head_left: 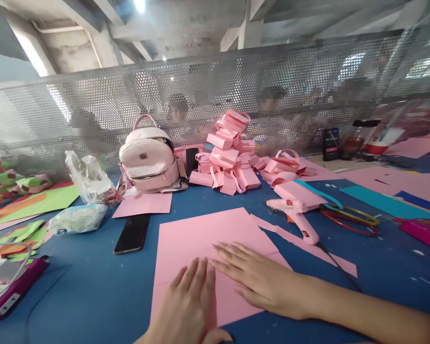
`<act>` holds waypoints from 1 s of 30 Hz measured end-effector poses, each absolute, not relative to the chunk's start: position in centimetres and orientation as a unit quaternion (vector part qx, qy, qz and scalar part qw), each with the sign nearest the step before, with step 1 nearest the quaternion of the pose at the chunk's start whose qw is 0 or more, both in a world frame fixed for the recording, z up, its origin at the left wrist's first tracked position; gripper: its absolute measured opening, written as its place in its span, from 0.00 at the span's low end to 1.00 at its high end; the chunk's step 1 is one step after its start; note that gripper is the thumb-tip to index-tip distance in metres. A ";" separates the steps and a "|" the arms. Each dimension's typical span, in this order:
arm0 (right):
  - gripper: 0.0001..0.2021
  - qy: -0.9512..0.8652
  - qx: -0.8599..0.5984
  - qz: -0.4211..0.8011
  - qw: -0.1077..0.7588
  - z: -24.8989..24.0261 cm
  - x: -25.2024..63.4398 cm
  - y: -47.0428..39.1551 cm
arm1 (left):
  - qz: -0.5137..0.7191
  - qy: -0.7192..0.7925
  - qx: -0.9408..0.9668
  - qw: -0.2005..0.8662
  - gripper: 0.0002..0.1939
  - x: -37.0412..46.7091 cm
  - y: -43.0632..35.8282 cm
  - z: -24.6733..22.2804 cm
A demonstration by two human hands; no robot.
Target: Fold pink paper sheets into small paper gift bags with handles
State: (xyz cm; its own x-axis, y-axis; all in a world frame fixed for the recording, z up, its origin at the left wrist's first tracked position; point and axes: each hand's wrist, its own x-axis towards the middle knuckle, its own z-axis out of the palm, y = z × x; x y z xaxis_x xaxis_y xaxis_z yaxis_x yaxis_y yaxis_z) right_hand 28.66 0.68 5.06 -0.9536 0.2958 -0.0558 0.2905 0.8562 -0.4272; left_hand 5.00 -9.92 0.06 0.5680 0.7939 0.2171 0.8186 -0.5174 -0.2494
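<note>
A large pink paper sheet (186,234) lies on the blue table in front of me, with crease lines across it. My left hand (191,301) rests on its lower middle, fingers stretched forward. My right hand (252,277) lies flat on its right part, fingers pointing left and slightly spread. The fingertips of both hands are close together. To the right is a pink glue gun (297,215), with a long pink paper strip (318,251) beside it.
Behind the sheet stand a pale pink backpack (148,157) and a pile of folded pink paper pieces (232,157). A black phone (132,234) lies left of the sheet. Scissors (354,220) and a magenta power strip (423,231) are at right; plastic bags (79,217) at left.
</note>
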 end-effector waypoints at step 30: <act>0.10 -0.972 -0.157 -0.150 0.092 4.1 28.8 2.8 | -0.006 -0.469 -0.873 0.130 0.16 3.6 -5.9 4.6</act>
